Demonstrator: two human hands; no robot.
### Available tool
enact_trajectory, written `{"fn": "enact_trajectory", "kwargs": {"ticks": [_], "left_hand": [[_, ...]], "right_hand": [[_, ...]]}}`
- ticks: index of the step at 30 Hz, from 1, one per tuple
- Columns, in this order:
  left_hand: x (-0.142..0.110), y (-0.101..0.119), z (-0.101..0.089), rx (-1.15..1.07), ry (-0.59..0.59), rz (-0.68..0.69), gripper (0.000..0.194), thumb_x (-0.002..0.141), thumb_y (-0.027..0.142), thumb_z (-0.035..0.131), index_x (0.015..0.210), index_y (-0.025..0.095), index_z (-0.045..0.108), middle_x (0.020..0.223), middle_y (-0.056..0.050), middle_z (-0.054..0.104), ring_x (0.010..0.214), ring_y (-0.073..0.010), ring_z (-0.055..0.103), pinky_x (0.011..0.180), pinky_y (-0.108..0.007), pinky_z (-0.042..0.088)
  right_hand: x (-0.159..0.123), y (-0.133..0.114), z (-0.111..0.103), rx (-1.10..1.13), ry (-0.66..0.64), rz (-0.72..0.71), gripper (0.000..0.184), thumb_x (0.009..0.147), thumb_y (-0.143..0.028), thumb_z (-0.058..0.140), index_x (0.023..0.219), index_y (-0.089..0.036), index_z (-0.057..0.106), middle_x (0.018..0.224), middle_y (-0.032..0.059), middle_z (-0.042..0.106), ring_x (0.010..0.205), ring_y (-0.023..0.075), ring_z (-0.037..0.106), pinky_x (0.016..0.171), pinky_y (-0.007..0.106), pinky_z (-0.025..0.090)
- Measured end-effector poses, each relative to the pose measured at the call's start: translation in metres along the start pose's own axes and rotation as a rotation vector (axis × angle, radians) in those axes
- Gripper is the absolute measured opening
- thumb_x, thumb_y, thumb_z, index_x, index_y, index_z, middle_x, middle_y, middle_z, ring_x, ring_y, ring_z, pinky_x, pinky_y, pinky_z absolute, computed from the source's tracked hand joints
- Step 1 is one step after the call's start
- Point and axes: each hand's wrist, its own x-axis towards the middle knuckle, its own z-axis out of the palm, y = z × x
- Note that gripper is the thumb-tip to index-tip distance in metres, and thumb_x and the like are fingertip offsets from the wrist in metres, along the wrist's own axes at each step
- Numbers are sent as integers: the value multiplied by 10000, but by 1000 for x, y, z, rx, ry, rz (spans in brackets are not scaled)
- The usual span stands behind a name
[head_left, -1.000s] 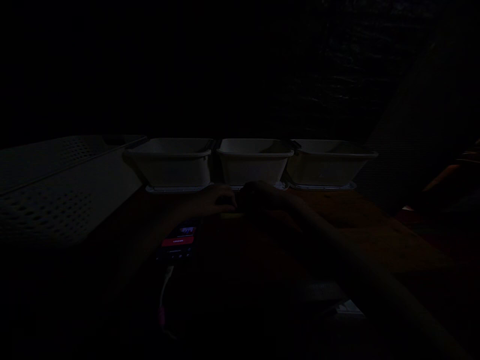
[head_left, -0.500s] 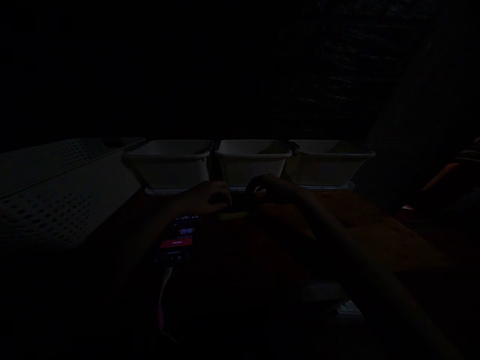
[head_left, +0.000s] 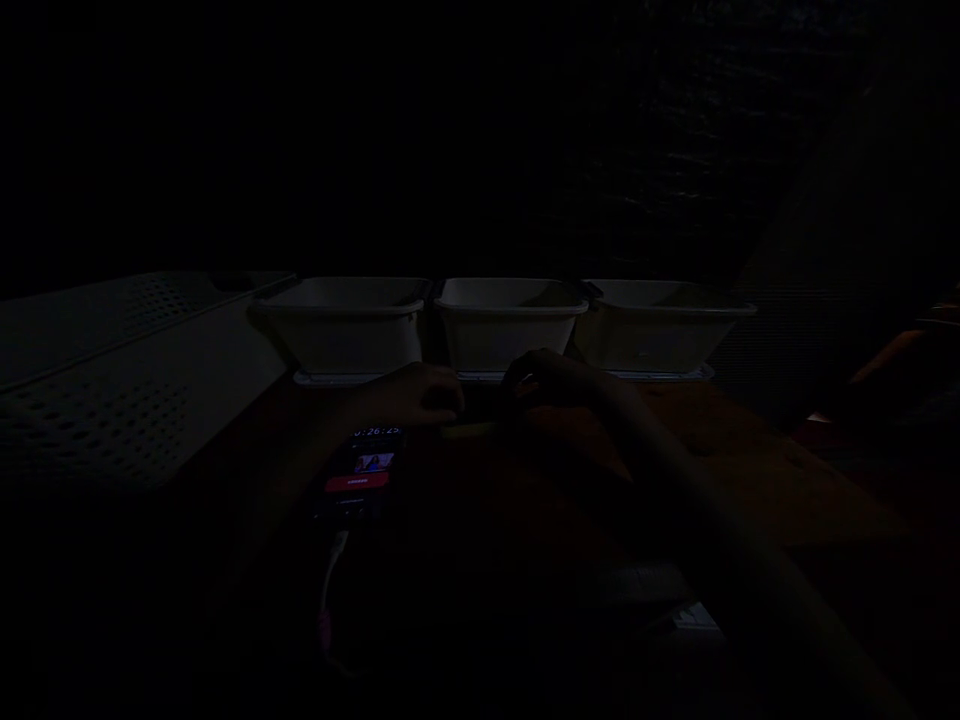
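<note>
The scene is very dark. My left hand (head_left: pixel 424 393) is closed, its fingers curled at the table in front of the middle white tub (head_left: pixel 510 340). Facing it, my right hand (head_left: pixel 551 380) has its fingers bent down towards the tabletop, pinched together at the tips. A pale narrow strip (head_left: pixel 469 430) lies low between the two hands, beside a dark shape I cannot make out. Whatever the fingers hold is lost in shadow. A lit phone (head_left: pixel 358 482) sits just below my left wrist.
White tubs stand left (head_left: pixel 352 340) and right (head_left: pixel 652 340) of the middle one. A perforated white basket (head_left: pixel 210 370) takes the left side. A pale cable (head_left: pixel 330 580) runs from the phone. Another person's arm (head_left: pixel 892 355) shows at the far right of the wooden table (head_left: pixel 780 470).
My right hand has shifted slightly to the right, away from the left one. The left hand stays nearly in place. The whole view has moved a little.
</note>
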Motion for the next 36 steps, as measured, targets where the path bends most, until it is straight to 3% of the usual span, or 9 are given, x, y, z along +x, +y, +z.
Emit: {"fn": "enact_trajectory", "kwargs": {"ticks": [5,11,21,30,36], "left_hand": [[-2,-3,-1,12,23,-62,132,776,263,603,851,160,634,890,-32,598,800,-129,568,712,-223,417],[-3,-7,-1,-48,7,-77,130,763,257,615,859,173,643,897,-29,622,809,-136,584,720,-230,421],[2,-8,7,-28,-24,-133,140,759,251,613,865,166,646,868,-17,646,797,-137,596,697,-218,412],[5,-9,14,43,-38,-146,139,755,233,597,859,152,641,839,-29,649,736,-133,590,652,-212,406],[6,-10,14,5,-76,-153,139,765,242,586,866,159,633,843,-10,646,739,-114,587,649,-190,402]], "right_hand": [[0,-3,0,50,-16,3,265,703,-244,671,922,-96,675,980,98,681,898,168,636,799,257,479],[2,-4,0,7,-12,-19,209,693,-200,667,884,-118,681,941,71,691,856,149,640,761,233,476],[4,-28,-2,-102,-56,189,231,689,-78,650,917,-82,686,973,101,688,839,168,645,692,199,478],[10,-46,1,-339,-108,227,247,719,-64,616,954,-79,691,1037,133,668,920,206,636,756,222,480],[13,-43,0,-385,-158,217,266,740,-121,615,994,-78,682,1057,131,662,950,204,630,817,241,472]]}}
